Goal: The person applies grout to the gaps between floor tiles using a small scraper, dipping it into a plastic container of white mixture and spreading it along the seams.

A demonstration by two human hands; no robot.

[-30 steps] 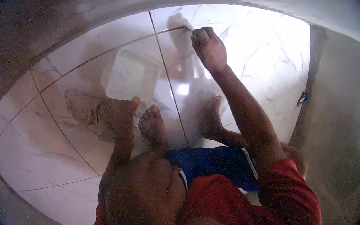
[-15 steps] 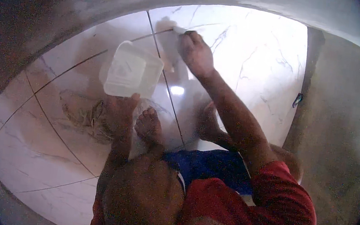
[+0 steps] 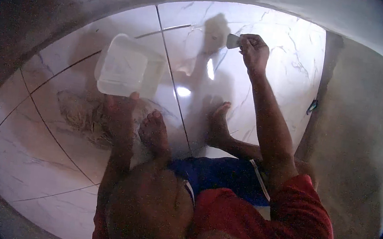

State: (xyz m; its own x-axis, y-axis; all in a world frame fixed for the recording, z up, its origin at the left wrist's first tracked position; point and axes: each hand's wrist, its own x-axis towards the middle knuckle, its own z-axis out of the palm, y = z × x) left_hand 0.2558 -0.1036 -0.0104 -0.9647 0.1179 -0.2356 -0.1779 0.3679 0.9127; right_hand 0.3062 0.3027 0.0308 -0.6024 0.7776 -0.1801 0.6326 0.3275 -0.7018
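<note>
My left hand (image 3: 120,108) grips the near rim of a translucent white plastic tub (image 3: 126,66), its thumb over the edge. The tub is tilted so that its inside shows; I cannot make out clearly what it holds. Out to the right, my right hand (image 3: 255,52) pinches a small flat grey piece (image 3: 232,41), which looks like a little spreader, above the white marbled tiles (image 3: 272,86). A dark joint line (image 3: 174,28) between tiles ends left of that piece.
A crumpled cloth (image 3: 79,115) lies on the floor beside my left forearm. My bare feet (image 3: 154,129) are on the tiles. Bare grey walls (image 3: 361,121) curve round the far and right sides. A small dark object (image 3: 312,106) lies at the right wall's foot.
My right hand has moved right with the small flat piece, away from the joint line. My left hand and the tub have shifted slightly left in the picture.
</note>
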